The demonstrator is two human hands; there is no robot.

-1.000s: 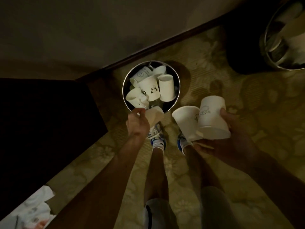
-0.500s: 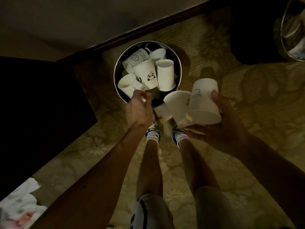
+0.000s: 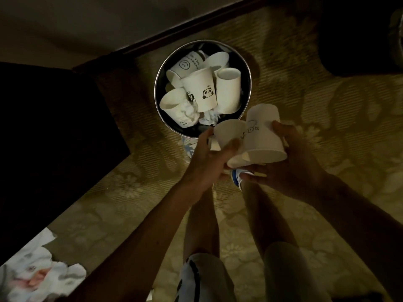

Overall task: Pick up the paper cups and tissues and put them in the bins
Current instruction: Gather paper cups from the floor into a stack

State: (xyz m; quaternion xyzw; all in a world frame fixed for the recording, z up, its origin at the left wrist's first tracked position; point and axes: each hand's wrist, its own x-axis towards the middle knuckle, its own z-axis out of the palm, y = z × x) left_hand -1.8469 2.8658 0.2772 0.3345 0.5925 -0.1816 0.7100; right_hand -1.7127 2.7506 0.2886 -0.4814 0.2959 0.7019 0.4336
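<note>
Clasping plain paper cup (image 3: 229, 132) in left hand (image 3: 207, 164), doodled paper cup (image 3: 265, 140) in right hand (image 3: 290, 171); seemingly light and crushable, so squeezing mid-wall gently.

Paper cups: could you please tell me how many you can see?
7: five cups lie in the bin; the left hand and right hand hold two more. Others may be hidden underneath.

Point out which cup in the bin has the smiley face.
The cup at the far left of the bin, behind the panda cup; no other shows a smiley.
</note>
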